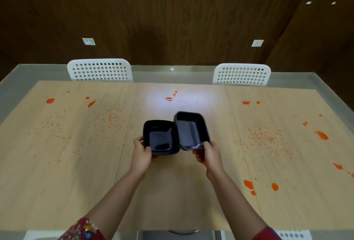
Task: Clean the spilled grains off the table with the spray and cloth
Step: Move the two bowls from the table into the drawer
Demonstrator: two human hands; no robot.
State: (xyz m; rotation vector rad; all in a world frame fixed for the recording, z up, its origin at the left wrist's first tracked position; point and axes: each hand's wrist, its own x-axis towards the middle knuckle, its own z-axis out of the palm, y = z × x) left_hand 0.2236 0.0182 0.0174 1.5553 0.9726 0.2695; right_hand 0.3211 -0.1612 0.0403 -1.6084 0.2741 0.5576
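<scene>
A: Go, left to right. Desk (172, 192)?

B: Pale wood-grain laminate in long planks, matte, with a glare spot at far centre. On the far left is a left grain patch (115, 117), tiny orange-red specks scattered loose, with fainter, darker specks further left.

A: Stains?

B: Left orange blob (50, 100) is flat, wet-looking and irregular. Centre blob (169, 99) is glossy, sitting in the glare.

A: Hands?

B: Left hand (141, 153) has its grip closed on the near corner of the left tray (160, 136), thumb over the rim. The tray is dark and shiny, looks like plastic, a rounded rectangle with shallow walls, held roughly level above the desk.

A: The other one?

B: Right hand (208, 154) has its grip pinching the near rim of the right tray (191, 128). Same dark glossy shape, tilted up, with the inside facing the camera. Its left edge overlaps the left tray's rim in view; can't tell if they touch.

A: Right side?

B: Right grain patch (264, 136) is denser, the same orange-red specks, lying on the desk well apart from the trays. Right orange blob (322, 135) is beyond it. Near blob (248, 183) is by the right forearm.

A: Background?

B: Left chair (100, 70) and right chair (241, 74) have white backs perforated with round holes, both at the far edge. The wall (172, 19) is dark wood panel.
</scene>
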